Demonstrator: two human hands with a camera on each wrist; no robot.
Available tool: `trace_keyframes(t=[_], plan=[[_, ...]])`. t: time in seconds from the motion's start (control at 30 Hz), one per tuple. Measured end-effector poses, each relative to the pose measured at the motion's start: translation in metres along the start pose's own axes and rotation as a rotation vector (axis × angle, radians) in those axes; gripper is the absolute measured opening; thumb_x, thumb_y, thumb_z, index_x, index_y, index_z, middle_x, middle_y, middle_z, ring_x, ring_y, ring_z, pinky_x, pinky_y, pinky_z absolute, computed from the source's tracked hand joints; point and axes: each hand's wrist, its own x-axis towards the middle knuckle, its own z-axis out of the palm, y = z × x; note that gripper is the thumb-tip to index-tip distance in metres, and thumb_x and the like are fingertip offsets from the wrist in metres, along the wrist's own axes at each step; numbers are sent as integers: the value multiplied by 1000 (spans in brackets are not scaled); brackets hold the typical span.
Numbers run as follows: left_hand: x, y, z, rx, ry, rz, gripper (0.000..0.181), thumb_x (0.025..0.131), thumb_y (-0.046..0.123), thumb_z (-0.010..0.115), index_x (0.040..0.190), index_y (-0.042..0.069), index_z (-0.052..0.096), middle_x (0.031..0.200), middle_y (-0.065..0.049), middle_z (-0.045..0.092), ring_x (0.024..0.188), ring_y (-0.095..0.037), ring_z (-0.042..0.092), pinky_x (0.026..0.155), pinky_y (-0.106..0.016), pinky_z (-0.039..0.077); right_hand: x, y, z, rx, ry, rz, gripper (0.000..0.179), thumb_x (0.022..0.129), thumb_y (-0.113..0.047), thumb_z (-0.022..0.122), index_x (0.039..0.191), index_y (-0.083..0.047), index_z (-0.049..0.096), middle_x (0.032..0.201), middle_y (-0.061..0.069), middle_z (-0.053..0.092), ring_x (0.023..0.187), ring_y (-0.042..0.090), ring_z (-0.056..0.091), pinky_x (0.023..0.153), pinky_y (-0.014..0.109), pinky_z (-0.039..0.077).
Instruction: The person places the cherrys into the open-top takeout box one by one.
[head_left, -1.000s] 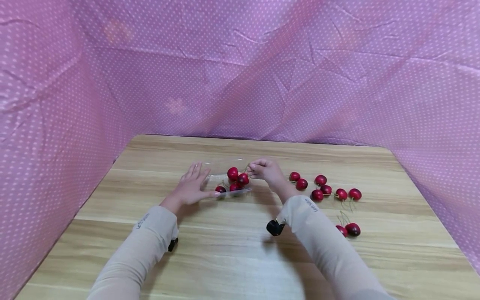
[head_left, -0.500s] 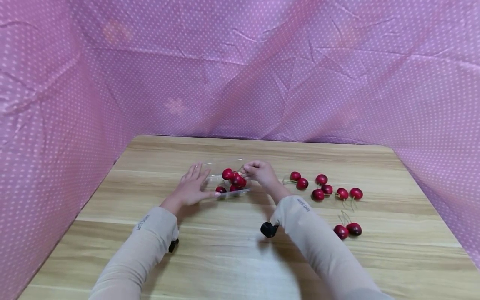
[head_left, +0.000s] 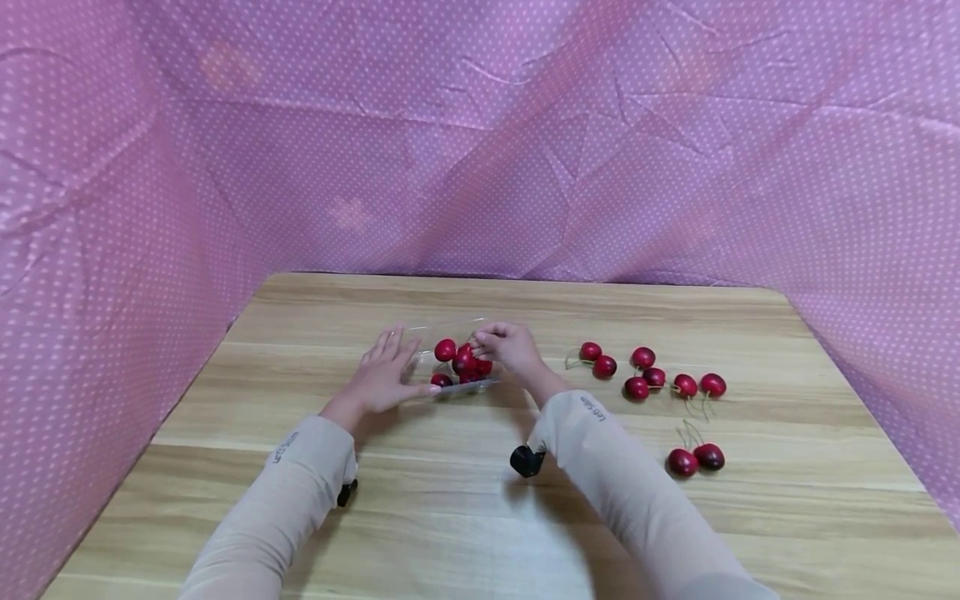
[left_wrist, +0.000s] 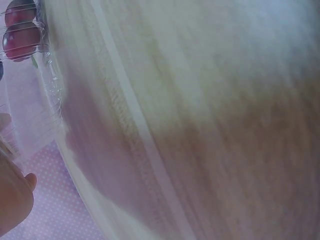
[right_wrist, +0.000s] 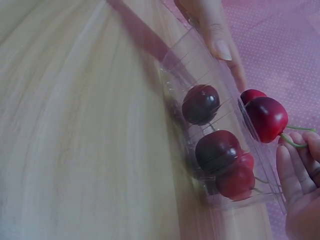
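A clear plastic box (right_wrist: 180,62) holds several dark red cherries (right_wrist: 201,104), also visible at the corner of the left wrist view. My left hand (head_left: 384,372) lies along the box's left end with fingers spread, the thumb at its near wall. At the right end, my right hand (head_left: 512,346) pinches the green stems of a pair of cherries (right_wrist: 266,119) between thumb and fingers. That pair hangs at the box's open top, above the fruit inside. In the head view the held pair overlaps the cherries in the box.
Right of the box, loose cherries (head_left: 603,367) with stems lie on the wooden table (head_left: 420,500). Another group (head_left: 637,388) sits beyond them, and a separate pair (head_left: 708,457) lies nearer, beside my right sleeve (head_left: 637,492). A pink dotted curtain (head_left: 480,167) surrounds the table.
My right hand has moved left and slightly down, carrying the pair of cherries from the box's right end further over its middle. My left hand stays in place at the box.
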Motion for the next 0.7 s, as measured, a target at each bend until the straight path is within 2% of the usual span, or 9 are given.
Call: trace_keyframes(t=[0.4,0.7], plan=[[1,2,-2,25,17,-2,104,63,78,38,139,12,13,143,-14,-6,128,-30,-8,98,-54,4,-1,2,1,-64,-1,4,12,82,2,53,88,11,58,79,19,62,62,16,58,67,33,50],[6,2,-3,6,34,-37,119,54,81,45,139,10,1,143,-11,-5,128,-31,-5,98,-54,1,2,4,3,-154,13,9,13,83,0,53,89,10,58,84,20,61,65,16,58,65,28,50]])
